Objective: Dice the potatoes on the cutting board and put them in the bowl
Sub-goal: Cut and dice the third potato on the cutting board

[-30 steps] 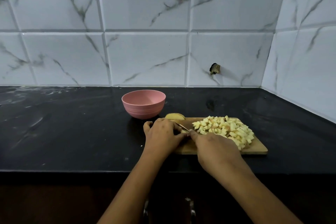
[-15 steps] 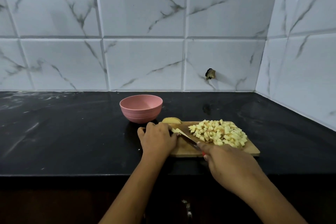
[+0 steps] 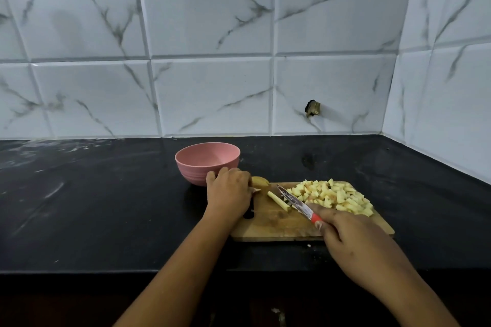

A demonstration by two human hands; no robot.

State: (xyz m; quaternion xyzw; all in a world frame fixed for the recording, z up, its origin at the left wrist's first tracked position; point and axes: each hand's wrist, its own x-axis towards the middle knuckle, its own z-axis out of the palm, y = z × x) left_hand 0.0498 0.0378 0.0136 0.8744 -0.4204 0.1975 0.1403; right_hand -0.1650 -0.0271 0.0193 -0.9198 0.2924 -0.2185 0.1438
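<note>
A wooden cutting board (image 3: 271, 223) lies on the black counter. A heap of diced potato (image 3: 333, 195) covers its far right part. One cut potato strip (image 3: 277, 200) lies in the board's middle. My left hand (image 3: 229, 194) grips an uncut potato piece (image 3: 259, 181) at the board's far left corner. My right hand (image 3: 356, 243) holds a red-handled knife (image 3: 295, 202), its blade pointing up-left beside the strip. The pink bowl (image 3: 207, 162) stands just behind my left hand and looks empty.
The black counter (image 3: 93, 207) runs left and right of the board. White marble tiles form the back wall and the right wall, meeting in a corner at the right. A small dark hole (image 3: 313, 108) marks the back wall.
My right hand has drawn back toward me and to the right with the knife. A cut strip now lies free on the board, and my left hand has shifted left with the rest of the potato.
</note>
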